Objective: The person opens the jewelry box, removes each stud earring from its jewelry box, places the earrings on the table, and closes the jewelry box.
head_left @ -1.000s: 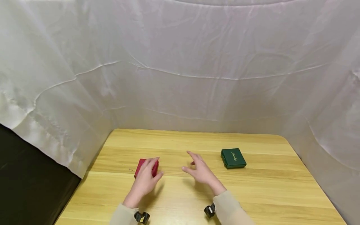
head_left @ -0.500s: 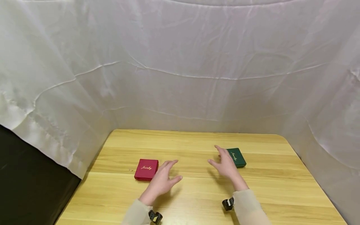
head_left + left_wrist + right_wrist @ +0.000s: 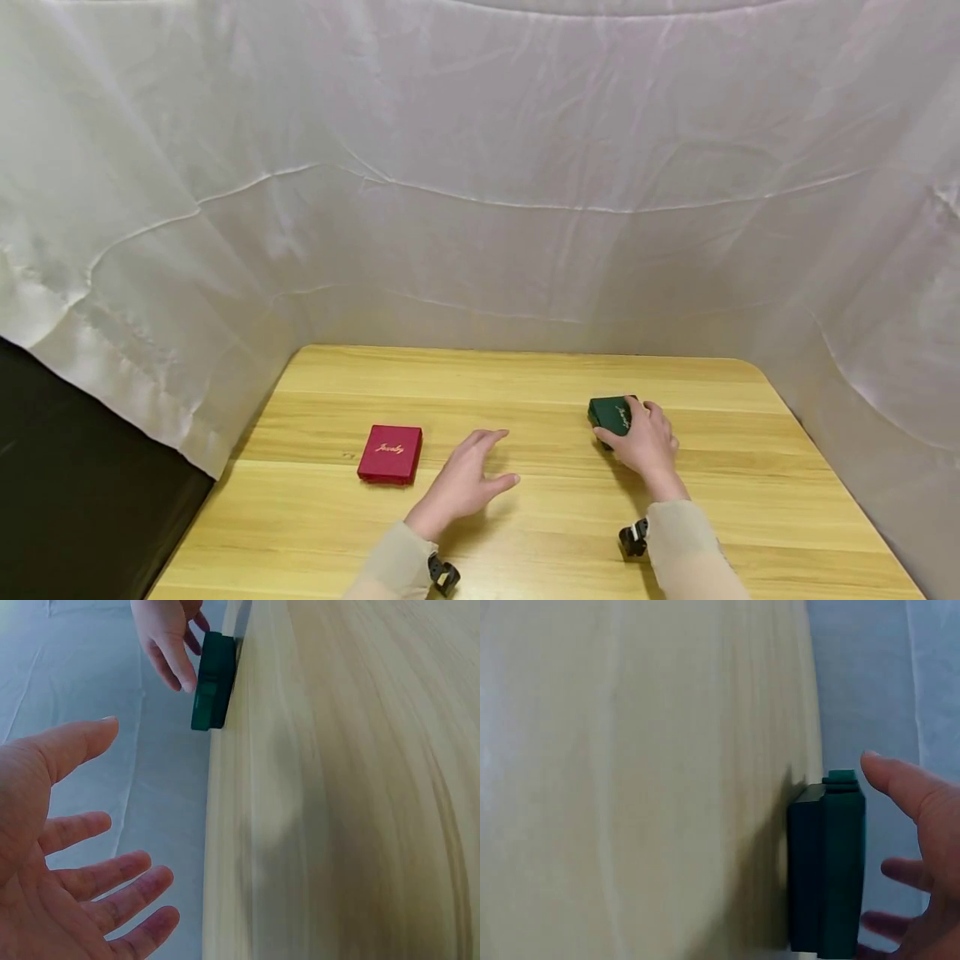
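head; right hand (image 3: 647, 442) over green box (image 3: 609, 413)

1. The right hand (image 3: 643, 443) has moved rightward, over the green jewelry box (image 3: 609, 414), partly hiding it.
2. The left hand (image 3: 460, 482) has moved rightward, away from the red jewelry box (image 3: 390, 455), whose top is now uncovered.

The red box (image 3: 390, 455) has a curly gold word on top that says "Jewelry". The green box (image 3: 611, 414) has gold writing too, and it looks like the same word.
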Available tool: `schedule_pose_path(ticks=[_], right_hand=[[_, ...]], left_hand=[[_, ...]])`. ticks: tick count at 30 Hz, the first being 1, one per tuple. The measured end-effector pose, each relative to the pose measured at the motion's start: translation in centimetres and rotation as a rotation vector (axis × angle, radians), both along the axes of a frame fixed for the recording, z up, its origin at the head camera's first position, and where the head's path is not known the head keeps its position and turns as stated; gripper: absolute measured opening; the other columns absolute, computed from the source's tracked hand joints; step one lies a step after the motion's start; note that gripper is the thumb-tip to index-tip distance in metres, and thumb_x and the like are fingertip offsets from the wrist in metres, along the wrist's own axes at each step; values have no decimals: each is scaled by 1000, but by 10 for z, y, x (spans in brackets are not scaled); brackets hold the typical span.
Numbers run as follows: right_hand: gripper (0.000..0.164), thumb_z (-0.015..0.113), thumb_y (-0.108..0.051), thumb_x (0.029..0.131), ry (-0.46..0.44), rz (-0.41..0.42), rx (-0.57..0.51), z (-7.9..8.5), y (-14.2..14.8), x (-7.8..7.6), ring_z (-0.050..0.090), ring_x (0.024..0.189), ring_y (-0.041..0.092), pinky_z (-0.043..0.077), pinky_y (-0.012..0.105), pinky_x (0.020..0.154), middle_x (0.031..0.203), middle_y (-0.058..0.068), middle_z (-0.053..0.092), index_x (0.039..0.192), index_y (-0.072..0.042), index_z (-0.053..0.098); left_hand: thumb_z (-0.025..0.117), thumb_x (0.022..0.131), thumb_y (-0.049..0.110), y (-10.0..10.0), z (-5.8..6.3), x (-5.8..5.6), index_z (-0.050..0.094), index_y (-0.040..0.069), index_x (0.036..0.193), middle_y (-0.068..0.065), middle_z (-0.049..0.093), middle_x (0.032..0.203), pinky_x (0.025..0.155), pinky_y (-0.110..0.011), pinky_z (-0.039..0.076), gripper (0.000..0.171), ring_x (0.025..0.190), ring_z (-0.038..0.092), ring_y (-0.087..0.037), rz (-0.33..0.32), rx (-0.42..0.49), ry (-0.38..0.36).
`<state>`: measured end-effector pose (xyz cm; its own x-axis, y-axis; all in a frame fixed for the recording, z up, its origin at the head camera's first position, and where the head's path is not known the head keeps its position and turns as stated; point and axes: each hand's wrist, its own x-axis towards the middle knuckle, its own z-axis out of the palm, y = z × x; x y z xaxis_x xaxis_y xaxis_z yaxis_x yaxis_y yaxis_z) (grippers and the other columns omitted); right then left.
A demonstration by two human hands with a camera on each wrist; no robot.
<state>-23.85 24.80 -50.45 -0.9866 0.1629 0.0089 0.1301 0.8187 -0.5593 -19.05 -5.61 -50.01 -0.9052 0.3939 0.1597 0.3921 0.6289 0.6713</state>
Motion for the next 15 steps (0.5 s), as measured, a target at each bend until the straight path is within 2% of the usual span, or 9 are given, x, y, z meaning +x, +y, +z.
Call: schedule_pose_path(ticks=[6, 10, 15], right_hand=[[99, 79, -45, 79, -48, -42, -10, -7, 2, 1, 31, 116, 58, 32, 65, 86, 136, 40, 26, 152, -3, 27], [99, 78, -43, 80, -66, -39, -16, -9, 3, 1, 33, 110, 58, 36, 64, 83, 131, 41, 25, 153, -2, 25], [97, 78, -41, 80, -67, -23, -30, -11, 6, -1, 35, 109, 60, 39, 65, 81, 133, 40, 24, 152, -3, 26]], left_hand=[[74, 87, 36, 11, -2, -3, 46, 10, 145, -8, 51, 137, 98, -46, 47, 70, 119, 54, -27, -14, -11, -8], [74, 88, 36, 17, -4, -4, 46, 11, 146, -8, 51, 137, 98, -47, 46, 69, 118, 54, -27, -19, -7, -24], [73, 89, 36, 23, -7, -6, 45, 12, 146, -8, 51, 138, 99, -46, 46, 68, 119, 54, -27, -29, -8, -41]])
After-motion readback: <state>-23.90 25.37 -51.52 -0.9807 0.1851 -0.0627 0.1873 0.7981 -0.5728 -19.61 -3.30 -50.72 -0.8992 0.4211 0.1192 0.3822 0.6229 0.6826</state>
